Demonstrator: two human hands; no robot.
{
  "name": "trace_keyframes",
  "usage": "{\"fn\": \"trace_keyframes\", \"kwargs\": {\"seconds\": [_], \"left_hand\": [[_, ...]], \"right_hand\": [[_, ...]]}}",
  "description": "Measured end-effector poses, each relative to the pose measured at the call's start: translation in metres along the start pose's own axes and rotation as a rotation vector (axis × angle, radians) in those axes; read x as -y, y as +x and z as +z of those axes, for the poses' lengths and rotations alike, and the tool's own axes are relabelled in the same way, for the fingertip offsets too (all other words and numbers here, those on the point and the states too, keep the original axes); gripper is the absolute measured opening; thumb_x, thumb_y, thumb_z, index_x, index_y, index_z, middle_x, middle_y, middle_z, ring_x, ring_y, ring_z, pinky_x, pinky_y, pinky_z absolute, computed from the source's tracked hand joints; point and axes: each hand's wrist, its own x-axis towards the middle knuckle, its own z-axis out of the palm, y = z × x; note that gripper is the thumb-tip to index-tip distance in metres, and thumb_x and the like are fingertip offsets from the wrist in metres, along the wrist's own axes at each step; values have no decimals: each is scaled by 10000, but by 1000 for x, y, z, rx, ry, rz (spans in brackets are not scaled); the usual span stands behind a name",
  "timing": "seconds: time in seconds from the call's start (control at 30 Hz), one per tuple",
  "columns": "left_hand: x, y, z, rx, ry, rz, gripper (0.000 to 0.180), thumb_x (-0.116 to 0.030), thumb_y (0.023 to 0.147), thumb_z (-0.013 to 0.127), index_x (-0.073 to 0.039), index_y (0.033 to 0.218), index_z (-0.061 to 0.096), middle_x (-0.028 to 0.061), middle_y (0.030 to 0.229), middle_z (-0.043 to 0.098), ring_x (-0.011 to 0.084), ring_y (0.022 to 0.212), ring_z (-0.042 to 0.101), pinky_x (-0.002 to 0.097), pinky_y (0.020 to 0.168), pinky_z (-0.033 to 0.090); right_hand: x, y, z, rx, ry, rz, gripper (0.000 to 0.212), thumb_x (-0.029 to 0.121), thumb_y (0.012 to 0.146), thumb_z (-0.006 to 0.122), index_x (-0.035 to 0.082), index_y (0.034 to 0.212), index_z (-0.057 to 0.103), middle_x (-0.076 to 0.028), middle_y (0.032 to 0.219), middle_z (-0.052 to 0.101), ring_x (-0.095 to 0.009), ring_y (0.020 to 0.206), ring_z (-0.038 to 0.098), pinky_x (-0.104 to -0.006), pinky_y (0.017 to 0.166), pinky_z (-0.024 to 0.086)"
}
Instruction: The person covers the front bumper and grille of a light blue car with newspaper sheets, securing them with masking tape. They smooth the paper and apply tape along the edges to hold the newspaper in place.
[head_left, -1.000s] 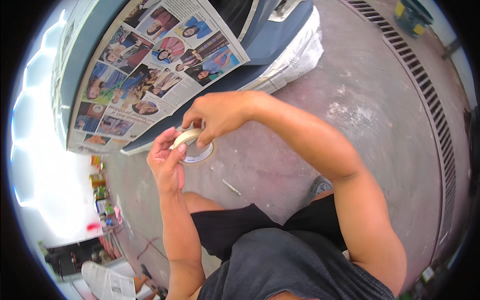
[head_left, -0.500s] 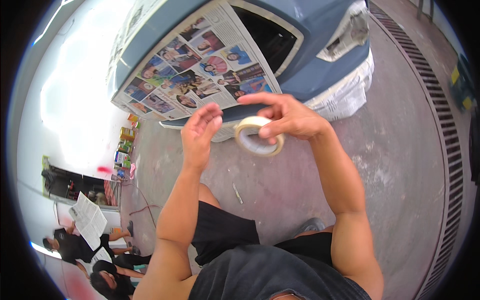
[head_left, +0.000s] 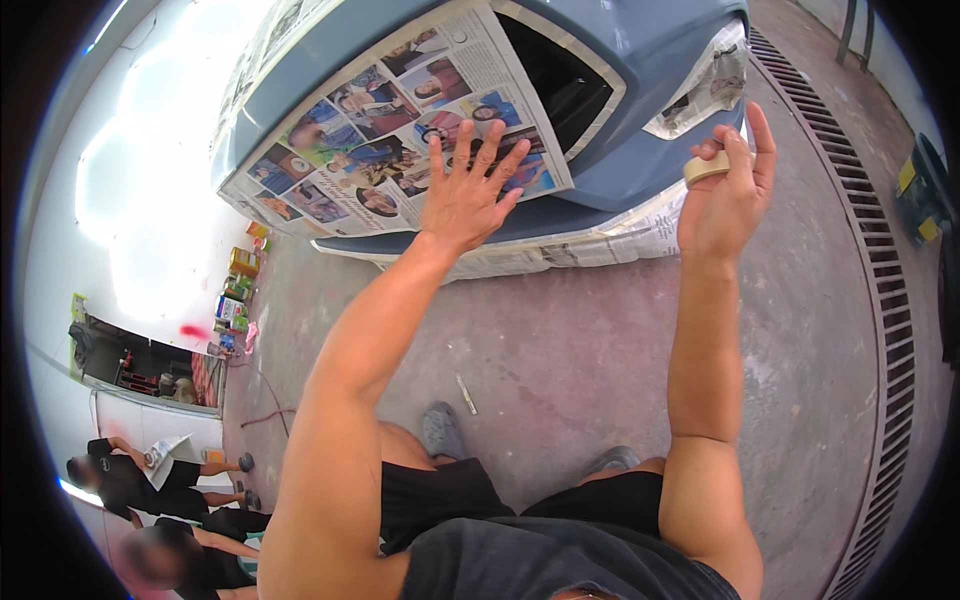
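My left hand (head_left: pixel 468 195) lies with fingers spread on a printed newspaper sheet (head_left: pixel 335 125), which covers part of a blue-grey car body (head_left: pixel 655 45). Beside the sheet's right edge is a dark opening (head_left: pixel 555 80) bordered with pale tape. Raised to the right, my right hand (head_left: pixel 725 205) grips a roll of cream masking tape (head_left: pixel 706 169), its index finger pointing up. Crumpled newspaper (head_left: pixel 705 90) masks a lamp-shaped area above that hand. More newspaper (head_left: pixel 590 250) is taped along the car's lower edge. Whether any tape strip hangs off the roll, I cannot tell.
A slim, pale tool (head_left: pixel 466 394) lies on the concrete floor. A slotted drain grate (head_left: pixel 885 290) runs down the right side. Several paint cans (head_left: pixel 235 290) line the left wall, near a thin hose (head_left: pixel 270 415). Two people (head_left: pixel 125 475) are at lower left, one with newspaper.
My left hand has moved up and right onto the newspaper sheet and spread flat. My right hand has swung right and up, away from the sheet, carrying the tape roll.
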Motion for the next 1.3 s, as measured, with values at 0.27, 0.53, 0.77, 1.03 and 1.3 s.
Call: {"fn": "trace_keyframes", "kwargs": {"seconds": [0.27, 0.53, 0.77, 1.03, 1.3], "left_hand": [[-7, -3, -8, -114, -88, 15, 808, -424, 905, 710, -316, 1617, 343, 73, 1730, 182, 384, 1588, 105, 670, 1209, 144], [-44, -99, 2, -198, -1527, -1399, 355, -200, 922, 722, -99, 1240, 597, 68, 1080, 677, 177, 929, 669, 317, 718, 475], [-27, -72, 24, -224, -2312, -1583, 207, -209, 940, 699, -97, 1091, 612, 56, 932, 700, 169, 805, 686, 290, 633, 491], [-20, -63, 57, -438, -2405, -1759, 206, -221, 997, 667, -54, 1080, 580, 54, 943, 674, 178, 855, 679, 312, 691, 536], [-17, -61, 66, -381, -2437, -1658, 164, -170, 1015, 602, -24, 1090, 603, 79, 979, 676, 210, 923, 686, 337, 763, 562]], "right_hand": [[-9, -10, 10, 4, -269, -187, 266, 5, 989, 598, 13, 1229, 713, 21, 849, 574, -31, 694, 474, -196, 575, 361], [-66, -43, 5, 364, -1012, -478, 254, 64, 902, 734, 52, 1155, 755, -69, 855, 647, -167, 685, 576, -314, 637, 482], [-94, -56, 4, 416, -1203, -300, 354, 182, 901, 761, 78, 1238, 732, -100, 853, 652, -187, 706, 571, -355, 705, 500], [-131, -64, 9, 388, -1284, -254, 299, 262, 897, 747, 57, 1116, 746, -167, 914, 746, -359, 866, 711, -476, 884, 465], [-129, -53, 12, 350, -1223, -270, 137, 184, 883, 737, 53, 910, 765, -167, 830, 739, -359, 788, 715, -455, 747, 504]]}}
